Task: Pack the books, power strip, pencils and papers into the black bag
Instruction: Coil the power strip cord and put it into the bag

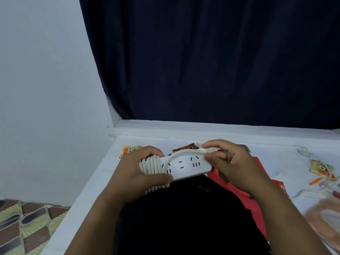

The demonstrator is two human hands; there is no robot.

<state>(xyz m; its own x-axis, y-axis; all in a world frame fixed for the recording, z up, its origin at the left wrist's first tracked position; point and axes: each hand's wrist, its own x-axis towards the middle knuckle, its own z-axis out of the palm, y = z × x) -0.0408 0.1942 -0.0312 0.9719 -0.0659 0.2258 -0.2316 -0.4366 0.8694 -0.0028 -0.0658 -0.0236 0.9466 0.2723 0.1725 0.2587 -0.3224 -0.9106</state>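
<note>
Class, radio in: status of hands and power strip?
Left hand grips power strip over coils. Right hand pinches cord. Black bag below, nothing blocking.

Pale wall (42, 89) at left; dark navy curtain (211, 57) fills the rear, hanging to a white ledge (202, 128). White table (103, 172) below — patterned tile floor (24, 223) lower left.

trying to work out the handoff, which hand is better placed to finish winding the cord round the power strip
Right. The right hand already pinches the loose cord arching over the power strip, so it can probably lay the next loop. The left hand grips the coiled end above the black bag, steadying it.
</note>
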